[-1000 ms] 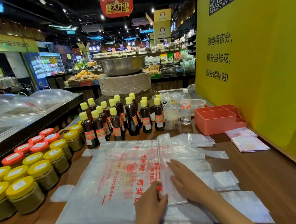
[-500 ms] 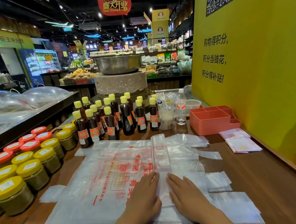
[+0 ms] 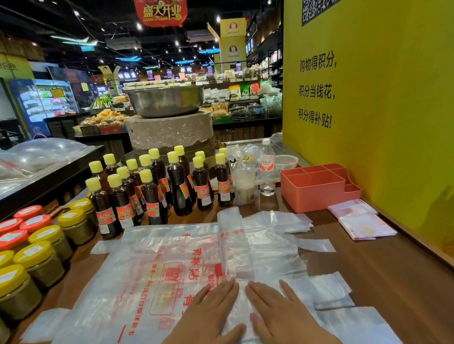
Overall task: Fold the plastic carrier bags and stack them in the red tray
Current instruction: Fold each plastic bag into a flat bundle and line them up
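folded bag strip [image 3: 234, 243]: on bag pile, tabletop centre, long axis running away from person | left hand [image 3: 206, 315], right hand [image 3: 278, 311]: flat, fingers straight, pressing its near end, equally near | red tray [image 3: 316, 188]: far right, well apart

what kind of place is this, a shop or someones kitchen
Most likely a supermarket or grocery shop, at a wooden counter. Rows of labelled dark sauce bottles and yellow-lidded jars stand on display, a red grand opening banner hangs overhead, and stocked produce stands fill the background.
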`<state>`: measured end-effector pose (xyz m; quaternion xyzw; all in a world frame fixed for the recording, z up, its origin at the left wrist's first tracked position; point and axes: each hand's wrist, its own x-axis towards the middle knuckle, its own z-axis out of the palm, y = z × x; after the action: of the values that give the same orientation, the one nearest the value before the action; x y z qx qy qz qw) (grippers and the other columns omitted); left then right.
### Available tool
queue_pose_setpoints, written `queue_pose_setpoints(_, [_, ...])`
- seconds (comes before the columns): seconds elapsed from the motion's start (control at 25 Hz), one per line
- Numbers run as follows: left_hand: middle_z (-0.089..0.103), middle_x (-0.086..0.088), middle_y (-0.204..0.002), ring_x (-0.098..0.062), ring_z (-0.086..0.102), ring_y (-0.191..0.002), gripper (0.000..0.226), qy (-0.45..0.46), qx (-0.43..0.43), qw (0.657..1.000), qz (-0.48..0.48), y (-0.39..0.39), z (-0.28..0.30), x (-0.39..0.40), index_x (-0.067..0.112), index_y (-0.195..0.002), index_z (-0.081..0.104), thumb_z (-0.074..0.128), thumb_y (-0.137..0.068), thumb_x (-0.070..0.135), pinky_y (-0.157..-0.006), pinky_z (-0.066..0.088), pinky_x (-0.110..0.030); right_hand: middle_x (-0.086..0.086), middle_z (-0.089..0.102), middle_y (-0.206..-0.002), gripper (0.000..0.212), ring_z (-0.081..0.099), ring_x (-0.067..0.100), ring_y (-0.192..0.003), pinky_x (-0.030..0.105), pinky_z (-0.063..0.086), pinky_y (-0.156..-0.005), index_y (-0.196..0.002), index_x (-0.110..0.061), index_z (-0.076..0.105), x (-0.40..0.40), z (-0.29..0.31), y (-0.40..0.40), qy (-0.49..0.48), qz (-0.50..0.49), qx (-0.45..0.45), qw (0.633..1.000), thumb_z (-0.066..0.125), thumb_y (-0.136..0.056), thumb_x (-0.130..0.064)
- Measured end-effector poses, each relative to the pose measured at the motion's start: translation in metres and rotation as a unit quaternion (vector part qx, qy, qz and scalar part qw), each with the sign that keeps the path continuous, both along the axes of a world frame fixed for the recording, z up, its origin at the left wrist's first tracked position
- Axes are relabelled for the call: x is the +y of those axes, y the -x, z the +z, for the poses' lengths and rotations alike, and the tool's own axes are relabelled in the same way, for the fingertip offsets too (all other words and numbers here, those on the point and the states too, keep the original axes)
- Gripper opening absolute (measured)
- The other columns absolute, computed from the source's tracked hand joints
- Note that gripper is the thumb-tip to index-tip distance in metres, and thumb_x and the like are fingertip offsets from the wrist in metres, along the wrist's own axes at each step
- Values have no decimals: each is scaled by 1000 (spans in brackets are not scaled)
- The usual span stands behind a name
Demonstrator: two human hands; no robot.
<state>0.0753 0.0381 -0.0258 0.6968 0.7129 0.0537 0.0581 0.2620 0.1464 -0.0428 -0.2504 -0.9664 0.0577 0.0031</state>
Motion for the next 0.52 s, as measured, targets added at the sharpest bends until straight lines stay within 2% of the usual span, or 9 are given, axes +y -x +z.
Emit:
queue_pose_setpoints(0.08, [-23,35,-153,12,-21,-142,76,-1,-8,1000,4,-1,0,0,46,-154,-13,23,-93,75,-111,-21,-16,-17,62,-135,53,58,-3,-122,39,1,-118,-129,-31,68,-2,6,-3,9,-1,20,1000,43,-88,-52])
queue_pose_setpoints(0.16, [-20,33,-156,11,-18,-144,79,-7,-20,1000,6,1,0,0,47,-154,-10,24,-91,77,-116,-16,-19,-14,40,-156,57,37,4,-142,40,-6,-122,-150,-26,45,5,17,2,-36,10,91,995,35,-98,-46])
queue_pose_setpoints(0.2, [-17,32,-158,11,-16,-145,81,-6,-25,1000,7,1,2,-1,46,-155,-9,25,-89,80,-117,-13,-20,-11,36,-157,56,33,10,-144,41,0,-123,-152,-24,39,9,25,3,-29,33,87,995,33,-100,-44])
queue_pose_setpoints(0.24, [-16,31,-159,11,-16,-145,85,-8,-32,999,6,0,3,-2,46,-155,-8,27,-87,83,-118,-12,-21,-8,43,-150,51,38,14,-137,40,12,-122,-147,-24,44,15,33,6,-23,51,90,994,34,-100,-40])
queue_pose_setpoints(0.32, [-12,31,-160,12,-12,-144,98,-24,-46,999,5,-1,7,-5,44,-157,-4,34,-80,90,-116,-10,-20,-8,59,-127,39,52,15,-113,38,34,-110,-130,-28,61,31,38,11,-25,64,143,987,40,-98,-28])
queue_pose_setpoints(0.4, [-4,35,-156,13,-2,-140,104,-25,-64,998,8,-1,12,-11,43,-157,2,46,-75,90,-113,-4,-17,-14,63,-124,38,54,11,-109,35,41,-105,-125,-32,65,42,31,12,11,40,154,987,43,-97,-21])
queue_pose_setpoints(0.52, [12,40,-149,14,13,-134,95,-67,-105,992,8,0,12,-16,48,-155,13,55,-77,84,-112,11,-17,-19,61,-129,34,53,6,-115,32,42,-107,-128,-35,64,51,20,8,28,49,151,987,47,-100,-25])
